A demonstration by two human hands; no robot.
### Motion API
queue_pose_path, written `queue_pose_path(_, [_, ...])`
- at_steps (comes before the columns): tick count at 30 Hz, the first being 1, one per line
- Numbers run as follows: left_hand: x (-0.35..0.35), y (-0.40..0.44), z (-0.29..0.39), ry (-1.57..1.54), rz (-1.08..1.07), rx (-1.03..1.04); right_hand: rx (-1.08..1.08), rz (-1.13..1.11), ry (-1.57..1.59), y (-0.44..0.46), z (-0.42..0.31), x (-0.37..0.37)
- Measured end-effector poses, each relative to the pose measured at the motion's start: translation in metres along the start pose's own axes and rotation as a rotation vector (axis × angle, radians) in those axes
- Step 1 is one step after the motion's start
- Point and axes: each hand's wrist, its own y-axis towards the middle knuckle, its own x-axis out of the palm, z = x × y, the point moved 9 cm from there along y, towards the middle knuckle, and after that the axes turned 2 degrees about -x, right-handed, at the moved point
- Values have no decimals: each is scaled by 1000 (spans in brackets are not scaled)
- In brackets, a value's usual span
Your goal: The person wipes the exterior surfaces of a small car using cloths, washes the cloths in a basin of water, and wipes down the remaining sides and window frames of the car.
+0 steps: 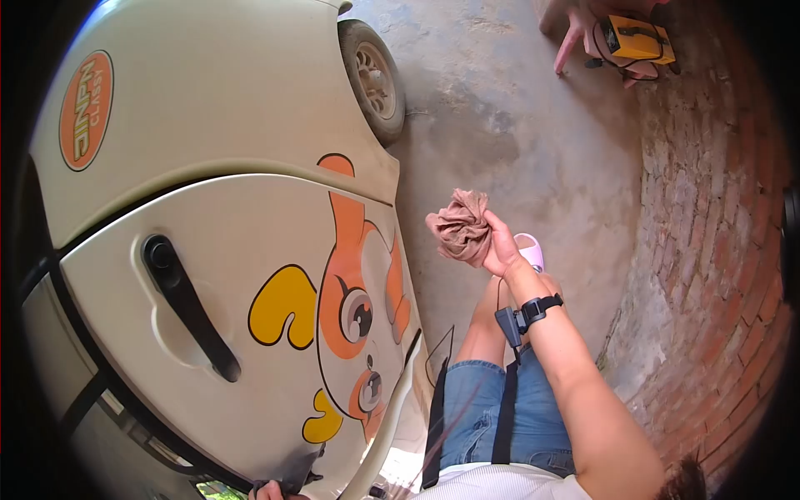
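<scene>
My right hand [502,247] is closed around a crumpled brownish-pink cloth [463,227], held out in front of my legs. The cloth bunches out past my fingers, apart from the car. At the bottom edge of the view only the curled fingers of my left hand [267,491] show, by the dark trim of the car door [200,250]. A dark grey piece [302,469] is right beside these fingers, and what they grip is partly out of view. The cream door bears a black handle [190,308] and an orange-and-yellow cartoon sticker [357,312].
A car wheel [373,82] stands on the concrete floor [533,150]. At the far right runs a brick wall [725,333]. A yellow box with a cable [640,40] sits on a pink stool [575,37] at the top right. The door's curved edge [387,425] is near my legs.
</scene>
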Motion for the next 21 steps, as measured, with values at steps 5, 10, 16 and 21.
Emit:
queue_pose_path(5, [-3,127,94,-12,-193,406,-173,34,-71,2,-44,12])
queue_pose_path(10, [-25,293,90,236,-170,204,-183,113,-161,39,-46,14])
queue_pose_path(16, [6,411,67,507,-153,168,-338,-171,-874,77,-15,128])
queue_pose_path(21, [18,440,25,689,-144,155,-872,-273,-1288,109,23,232])
